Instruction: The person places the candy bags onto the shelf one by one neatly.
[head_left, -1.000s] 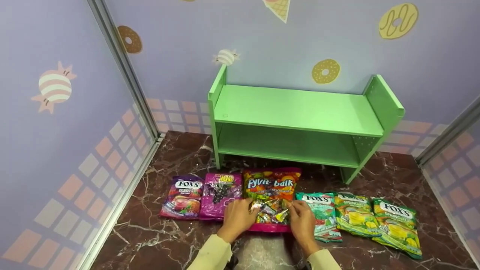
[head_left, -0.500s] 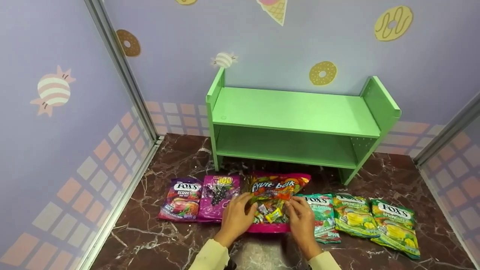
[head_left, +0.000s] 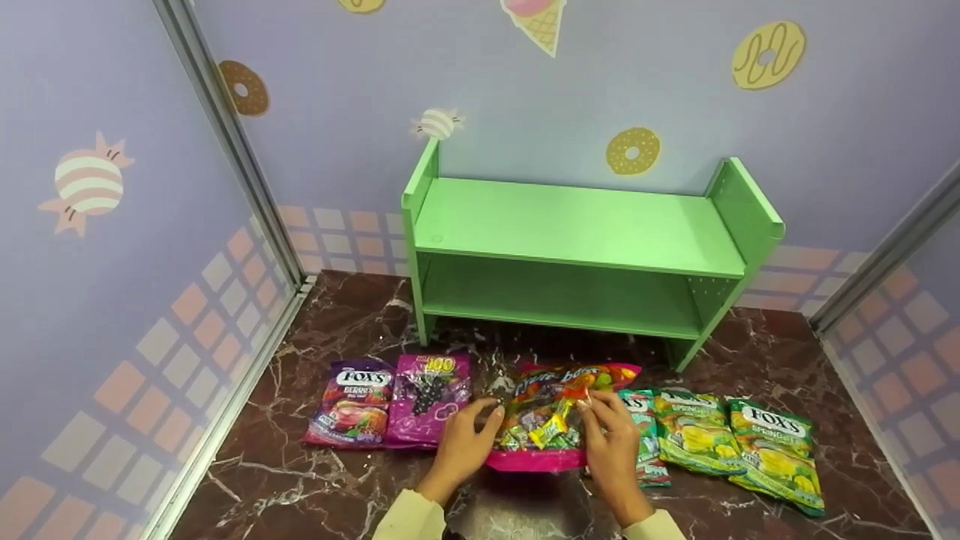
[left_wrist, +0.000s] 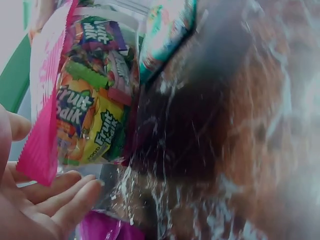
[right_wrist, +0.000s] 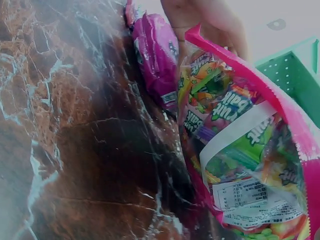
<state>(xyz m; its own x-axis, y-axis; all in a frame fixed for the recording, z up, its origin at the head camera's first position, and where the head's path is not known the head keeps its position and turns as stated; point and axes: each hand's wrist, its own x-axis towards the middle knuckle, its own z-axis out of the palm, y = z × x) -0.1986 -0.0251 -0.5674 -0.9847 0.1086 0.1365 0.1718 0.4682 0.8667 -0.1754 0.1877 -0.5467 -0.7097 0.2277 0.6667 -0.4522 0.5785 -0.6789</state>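
A bag of Fruit-balk candies [head_left: 536,416], clear with pink edges, is tilted in front of the shelf. My right hand [head_left: 613,446] pinches its right side between thumb and fingers. At the bag's left side is my left hand [head_left: 463,444], thumb and fingers spread apart. In the left wrist view, the left hand [left_wrist: 47,205] has its fingers extended beside the candy bag [left_wrist: 95,110]. Wrapped sweets and a white label show through the bag [right_wrist: 240,130] in the right wrist view; the right hand is mostly hidden there.
A green two-level shelf [head_left: 577,225] stands against the wall. On the marble floor, a Fox's berries bag [head_left: 351,405] and a purple grape candy bag [head_left: 424,405] lie left. A teal Fox's bag [head_left: 649,439] and two green-yellow Fox's bags [head_left: 697,431] lie right.
The Fruit-balk bag has tipped and its top has swung to the right. My left hand has drawn slightly away from the bag's left side; the right hand stays on it.
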